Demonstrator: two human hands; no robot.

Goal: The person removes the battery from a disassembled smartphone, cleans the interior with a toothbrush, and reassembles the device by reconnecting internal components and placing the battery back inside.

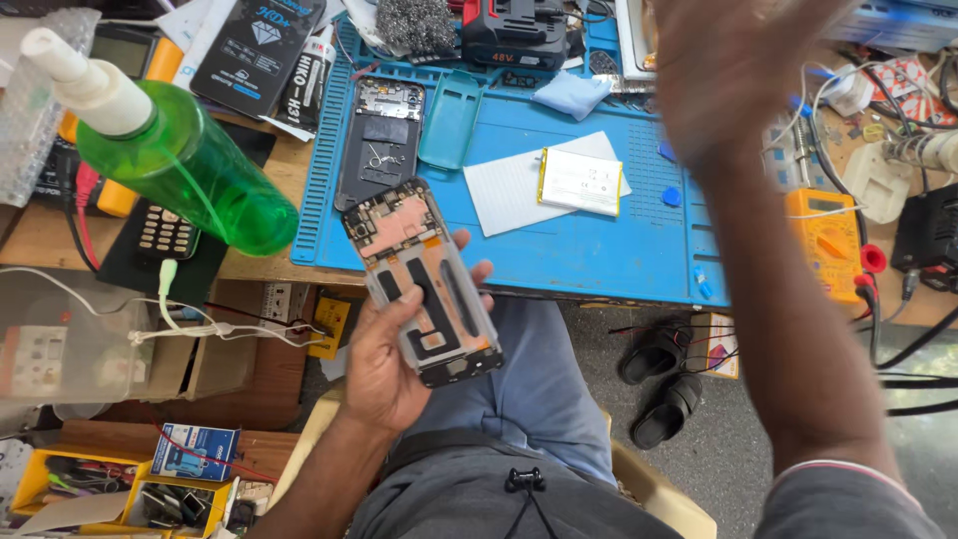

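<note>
Left hand (384,364) cupped under an opened phone frame (424,284), grip wrapped around its long sides, fingertips (479,274) showing past the right edge, thumb along the left edge. Frame tilted, exposed circuit end pointing up-left, lower end hanging off the near edge of the blue work mat (569,235) and over the lap. Right hand (728,60) raised high and blurred above the mat's far right part, fingers spread, pinching nothing, well apart from the frame.

Just beyond the frame's top end, on the mat: a dark phone back shell (382,145) lying flat, with a teal soft case (451,120) beside it on the right. Further right of the frame, a white sheet (509,195) carrying a flat battery (581,182) with yellow edging. Bare blue mat between frame and battery, open for moving.

Left of the frame, a green spray bottle (190,165) leaning close to the camera, over the bench's near edge. Far right of the frame, a yellow multimeter (828,240) on the bench (269,170) past the mat's right border. Below the frame, past the mat's near edge, black sandals (664,384) on the floor.
</note>
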